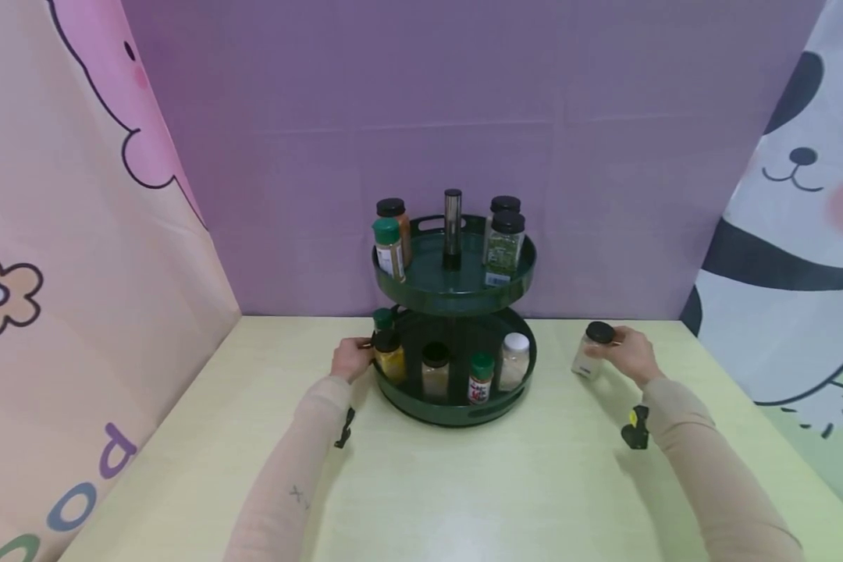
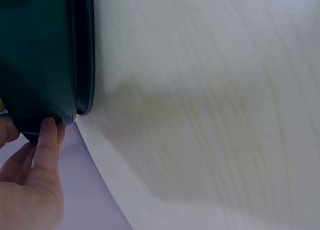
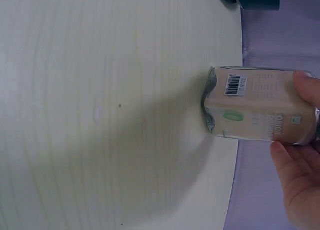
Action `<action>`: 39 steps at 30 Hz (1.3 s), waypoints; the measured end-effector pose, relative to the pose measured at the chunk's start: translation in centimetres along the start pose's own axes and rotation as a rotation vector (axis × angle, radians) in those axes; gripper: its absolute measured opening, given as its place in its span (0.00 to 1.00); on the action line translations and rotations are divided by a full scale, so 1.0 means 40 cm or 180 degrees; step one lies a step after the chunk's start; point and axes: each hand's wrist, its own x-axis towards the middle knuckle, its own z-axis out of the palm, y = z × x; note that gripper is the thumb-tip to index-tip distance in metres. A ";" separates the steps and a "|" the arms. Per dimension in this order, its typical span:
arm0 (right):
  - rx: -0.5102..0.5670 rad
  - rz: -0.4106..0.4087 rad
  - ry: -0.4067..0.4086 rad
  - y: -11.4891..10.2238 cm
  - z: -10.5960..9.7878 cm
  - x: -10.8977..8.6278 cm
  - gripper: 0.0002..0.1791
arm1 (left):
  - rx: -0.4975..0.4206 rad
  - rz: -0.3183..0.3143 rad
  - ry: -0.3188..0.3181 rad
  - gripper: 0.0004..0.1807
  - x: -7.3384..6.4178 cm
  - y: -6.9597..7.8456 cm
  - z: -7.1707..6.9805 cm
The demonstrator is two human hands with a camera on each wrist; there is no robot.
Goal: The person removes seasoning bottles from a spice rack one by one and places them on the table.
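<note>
My left hand pinches the lower tray at nine o'clock, my right hand the onion-powder jar; jerky turning could topple the white-capped jar.

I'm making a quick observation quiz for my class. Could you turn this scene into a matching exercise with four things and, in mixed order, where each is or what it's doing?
Things:
1. left hand
2. metal post
3. right hand
4. white-capped jar

Places and states:
A. holding a black-capped jar
B. standing in the lower tray
C. gripping the lower tray's rim
D. rising from the middle of the upper tray

Right pairs: 1-C, 2-D, 3-A, 4-B
</note>
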 end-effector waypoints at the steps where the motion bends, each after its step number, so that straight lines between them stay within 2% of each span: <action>1: 0.0007 0.0002 -0.0009 -0.001 -0.001 -0.001 0.40 | 0.0006 0.0005 0.0005 0.21 0.000 0.000 0.001; 16: 0.0140 -0.0051 -0.0108 0.012 -0.004 -0.004 0.41 | 0.0036 0.0011 0.0006 0.21 0.003 0.002 0.005; 23: 0.0121 -0.0179 -0.0013 0.008 -0.018 0.004 0.44 | 0.0010 0.0022 -0.0019 0.21 0.008 0.000 0.003; 27: 0.0165 -0.0209 0.0007 -0.011 -0.036 0.005 0.48 | 0.0027 0.0022 -0.0013 0.21 0.009 0.000 0.000; 34: 0.0191 -0.0331 0.0016 -0.067 -0.061 -0.002 0.45 | 0.0071 0.0024 -0.0012 0.22 0.006 0.001 -0.003; 39: 0.0218 -0.0407 -0.0019 -0.114 -0.067 -0.010 0.47 | 0.0089 0.0035 0.0029 0.21 0.006 -0.002 0.000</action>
